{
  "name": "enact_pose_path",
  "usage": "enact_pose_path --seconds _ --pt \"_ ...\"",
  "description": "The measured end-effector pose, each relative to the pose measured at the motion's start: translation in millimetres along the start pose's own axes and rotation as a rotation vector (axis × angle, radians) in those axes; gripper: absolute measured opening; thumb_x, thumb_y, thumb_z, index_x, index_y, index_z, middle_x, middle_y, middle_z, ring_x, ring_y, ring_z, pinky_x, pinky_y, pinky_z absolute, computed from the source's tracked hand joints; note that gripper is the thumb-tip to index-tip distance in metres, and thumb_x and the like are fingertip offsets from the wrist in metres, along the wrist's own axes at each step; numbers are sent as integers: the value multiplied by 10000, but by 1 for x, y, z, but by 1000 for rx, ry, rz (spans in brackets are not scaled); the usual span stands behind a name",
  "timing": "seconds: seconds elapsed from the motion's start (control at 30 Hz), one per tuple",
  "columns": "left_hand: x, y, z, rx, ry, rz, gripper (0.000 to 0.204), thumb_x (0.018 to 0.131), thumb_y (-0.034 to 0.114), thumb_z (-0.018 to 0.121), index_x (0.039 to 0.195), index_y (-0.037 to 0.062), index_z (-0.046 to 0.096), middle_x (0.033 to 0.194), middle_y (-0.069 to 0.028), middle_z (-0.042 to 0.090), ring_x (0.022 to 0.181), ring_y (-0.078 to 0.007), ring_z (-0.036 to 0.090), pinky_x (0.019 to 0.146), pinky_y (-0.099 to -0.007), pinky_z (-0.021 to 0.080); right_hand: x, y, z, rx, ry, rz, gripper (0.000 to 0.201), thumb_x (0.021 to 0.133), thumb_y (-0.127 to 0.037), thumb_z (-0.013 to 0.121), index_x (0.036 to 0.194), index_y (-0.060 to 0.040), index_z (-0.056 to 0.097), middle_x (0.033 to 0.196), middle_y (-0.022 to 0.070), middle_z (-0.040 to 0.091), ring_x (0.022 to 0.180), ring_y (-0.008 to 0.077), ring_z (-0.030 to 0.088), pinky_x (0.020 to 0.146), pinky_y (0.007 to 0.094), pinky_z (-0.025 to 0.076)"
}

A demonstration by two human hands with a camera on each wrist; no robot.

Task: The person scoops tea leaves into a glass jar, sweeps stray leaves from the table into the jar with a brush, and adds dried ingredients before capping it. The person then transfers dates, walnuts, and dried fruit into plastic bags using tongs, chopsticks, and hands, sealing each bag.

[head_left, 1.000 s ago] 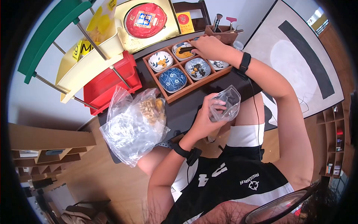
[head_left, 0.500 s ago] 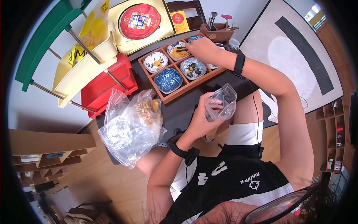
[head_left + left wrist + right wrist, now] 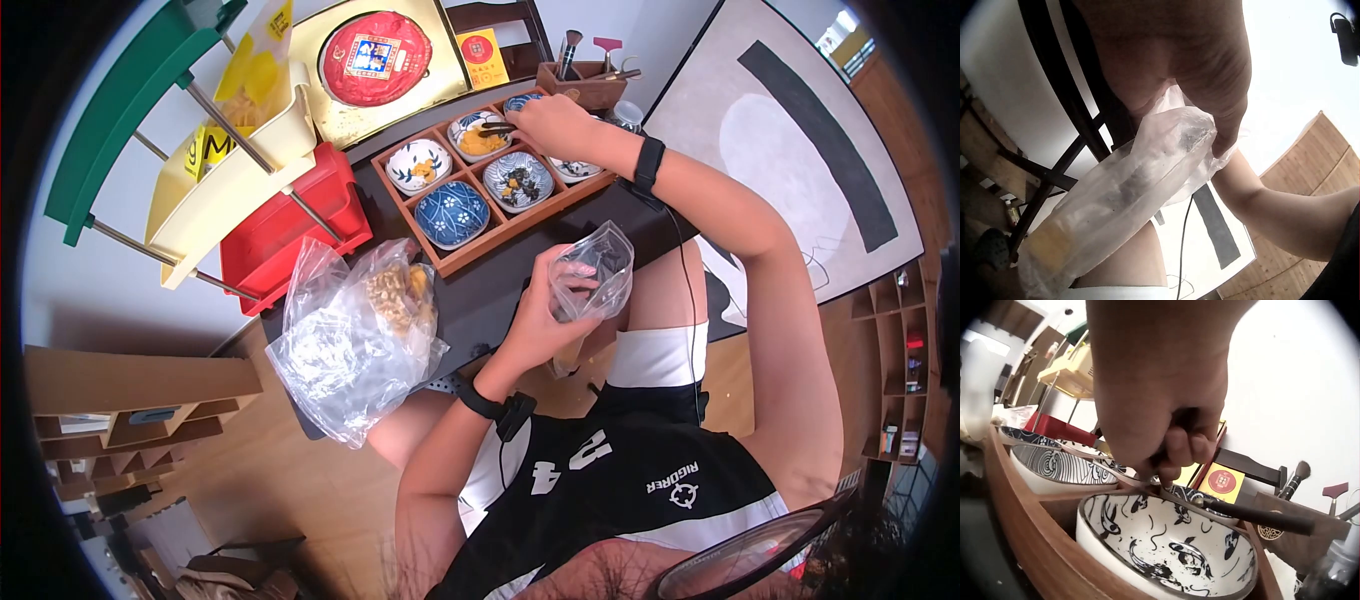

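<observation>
Someone in a black jersey [image 3: 620,470] with white lettering sits at the table, filling the lower middle of the frame. A framed abstract picture [image 3: 790,160] leans along the right side. The dark table [image 3: 480,310] runs across the middle, and at upper left stands a tiered stand [image 3: 215,215] in green, cream and red. Right of that, at upper center, is an open gold box [image 3: 450,55] with a round red package [image 3: 376,58] in it.

Just below sits the wooden six-compartment tray [image 3: 472,258], one patterned bowl to each compartment. A crumpled clear bag [image 3: 325,355] of tan pieces lies left of center, near the tray's corner. Smaller is the clear plastic pouch [image 3: 600,275] below the tray, its mouth spread; from the left wrist I can see something yellow in its lower end.

The left hand [image 3: 545,310] has that pouch, fingers bent around it and showing through the plastic. Up at the tray's far right part, the right hand [image 3: 550,125] has its fingers curled tightly around dark tongs [image 3: 495,129]. Their tips are at the far middle bowl [image 3: 466,122], over its orange-yellow pieces [image 3: 482,143].

Nearer the person, the near middle bowl [image 3: 518,165] has dark and orange bits. The near right bowl [image 3: 1166,540], white with black fish, lies beneath the right hand and has small dark specks at its bottom.
</observation>
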State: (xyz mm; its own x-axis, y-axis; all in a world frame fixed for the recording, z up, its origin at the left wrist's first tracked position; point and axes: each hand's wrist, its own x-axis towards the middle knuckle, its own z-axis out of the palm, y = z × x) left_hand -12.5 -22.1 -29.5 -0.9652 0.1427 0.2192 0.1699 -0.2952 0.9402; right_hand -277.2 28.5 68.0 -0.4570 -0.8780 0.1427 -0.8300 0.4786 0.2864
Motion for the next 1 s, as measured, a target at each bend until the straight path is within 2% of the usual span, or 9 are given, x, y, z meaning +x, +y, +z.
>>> enact_pose_path --seconds 0.13,0.37,0.43,0.57,0.67,0.73,0.77,0.93,1.0 --pt "0 3 0 22 -5 3 898 806 -70 794 1515 91 266 1303 -124 534 1236 -243 593 1053 -404 502 2 9 2 28 -5 -70 252 999 -275 644 1119 -62 703 883 160 729 858 342 731 736 453 581" --pt "1 2 1 4 -1 -8 905 806 -70 794 1518 101 261 1312 -131 528 1235 -244 592 1049 -401 504 -10 13 -7 150 9 -9 225 995 -258 641 1088 -64 705 884 179 721 855 372 716 776 479 579" --pt "0 2 1 -7 1 -4 905 808 -75 792 1518 106 261 1317 -132 528 1235 -247 592 1045 -403 510 -20 16 -10 254 92 -27 192 978 -225 652 996 -37 684 789 201 668 822 396 673 696 489 522" --pt "0 0 2 -25 1 -6 906 810 -81 791 1519 111 261 1320 -133 528 1233 -248 593 1036 -400 517 -61 24 -49 491 68 -150 203 983 -208 651 977 -5 657 788 213 646 770 405 627 668 475 478" --pt "2 -1 3 -68 37 -18 918 784 -13 825 1509 73 270 1275 -129 568 1193 -225 620 1032 -376 514 -101 25 -93 700 2 -265 214 988 -189 654 969 24 636 763 201 611 696 377 567 634 432 443" --pt "4 -5 4 -5 47 4 916 780 -10 830 1507 72 279 1281 -127 567 1190 -227 624 1035 -380 521 -127 28 -115 808 -261 -228 197 989 -163 657 972 32 634 735 179 577 658 333 527 609 391 425" --pt "5 -5 5 -8 45 1 916 780 -10 830 1507 72 279 1281 -127 567 1190 -227 624 1035 -380 521 -137 30 -123 804 -349 -187 191 986 -154 666 972 35 642 732 159 573 634 294 509 596 364 412" --pt "6 1 7 24 66 -3 906 771 -6 838 1498 64 300 1287 -132 577 1184 -230 631 1049 -397 530 -163 21 -141 781 -556 -135 166 957 -140 684 952 25 664 694 144 570 607 287 496 580 363 407" --pt "6 -3 6 18 60 -2 905 771 -9 837 1497 65 302 1291 -132 579 1184 -231 632 1048 -398 529 -160 21 -152 753 -550 -110 158 951 -135 682 955 22 671 695 153 576 611 294 506 581 369 412"
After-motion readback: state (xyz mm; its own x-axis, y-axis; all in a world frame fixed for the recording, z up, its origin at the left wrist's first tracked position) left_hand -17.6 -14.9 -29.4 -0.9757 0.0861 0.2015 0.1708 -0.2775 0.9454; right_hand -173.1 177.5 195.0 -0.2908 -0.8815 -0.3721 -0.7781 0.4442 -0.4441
